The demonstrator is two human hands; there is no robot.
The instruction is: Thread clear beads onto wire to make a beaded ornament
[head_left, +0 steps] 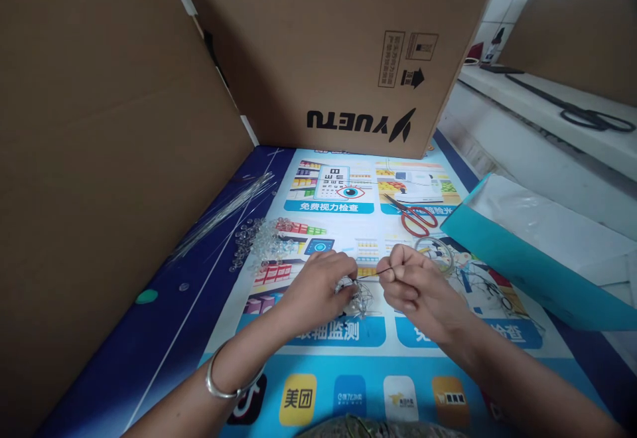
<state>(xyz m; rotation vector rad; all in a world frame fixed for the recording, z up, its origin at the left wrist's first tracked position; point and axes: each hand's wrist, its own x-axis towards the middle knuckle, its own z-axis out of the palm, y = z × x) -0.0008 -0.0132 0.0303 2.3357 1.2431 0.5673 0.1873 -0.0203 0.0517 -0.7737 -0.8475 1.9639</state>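
My left hand [318, 292] is closed around a small cluster of clear beads and fine wire [363, 302]; its fingers cover part of the cluster. Out of the cluster runs a thin dark strand [371, 275], stretched across to my right hand [421, 285], which pinches it between thumb and forefinger. Whether the strand is wire or thread I cannot tell. Loose clear beads [269, 242] lie in a heap beyond my left hand. Past my right hand are red-handled scissors [407, 212] with the blades partly apart.
Thin clear strips [223, 216] lie at the left beside a tall cardboard panel [109, 126]. Another cardboard panel [318, 53] stands at the back. At the right are a clear ring [452, 255], tangled dark wire [490, 292] and a teal box [527, 269]. Black scissors [582, 118] rest on a ledge.
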